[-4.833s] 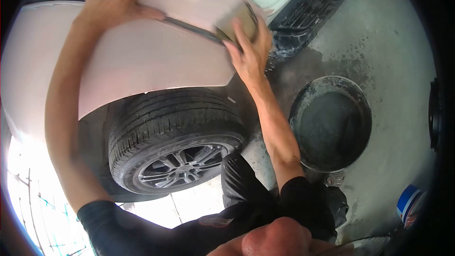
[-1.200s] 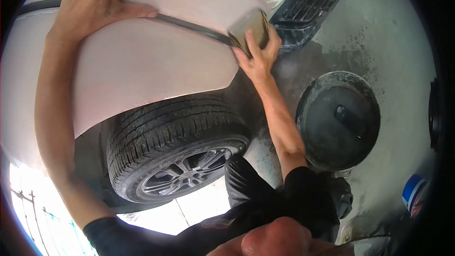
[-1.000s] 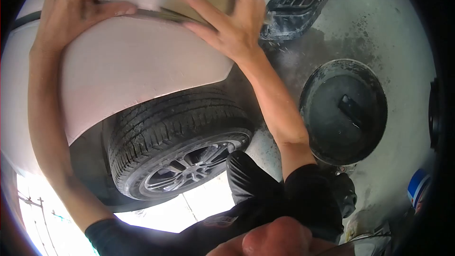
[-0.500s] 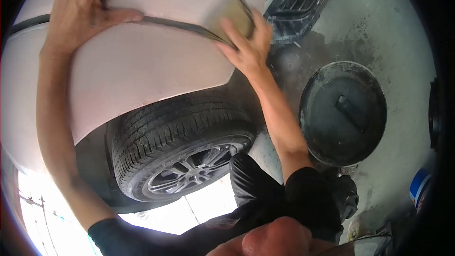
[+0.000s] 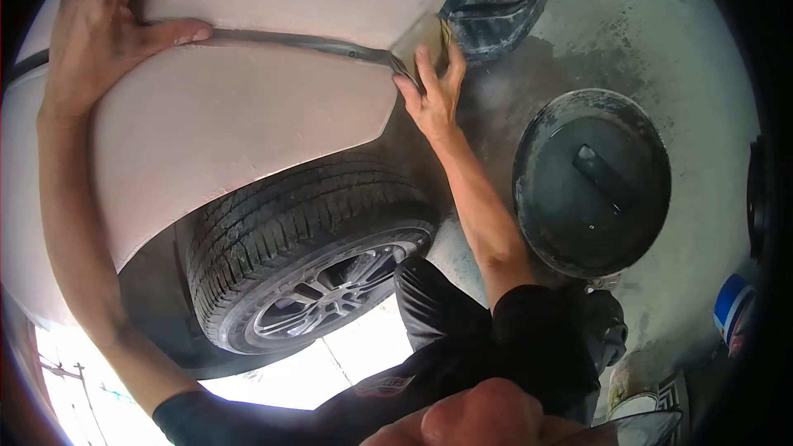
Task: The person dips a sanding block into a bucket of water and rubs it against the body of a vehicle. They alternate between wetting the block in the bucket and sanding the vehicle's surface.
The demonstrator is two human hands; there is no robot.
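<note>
A dull pinkish car body panel (image 5: 248,116) fills the upper left, with a dark seam (image 5: 306,44) running across it. My left hand (image 5: 95,41) rests flat on the panel at the far left, fingers spread and partly out of view, its thumb lying along the seam. At the panel's right corner, my right hand (image 5: 435,95) grips a tan piece of sandpaper (image 5: 424,37) with dark edges and presses it to the surface where the seam ends. Whether a block backs the sandpaper is hidden.
Below the panel is a wheel with its tire (image 5: 306,215). A black tub (image 5: 529,173) of dark water holds a dark oblong piece (image 5: 599,175). A black grille-like part (image 5: 512,4) adjoins the panel's corner. A blue can (image 5: 731,306) stands at the right on the wet floor (image 5: 702,132).
My right hand has slid the sandpaper slightly to the panel's corner. The view has shifted, so panel, left hand and tub sit further left in it; the left hand keeps its place on the panel.
</note>
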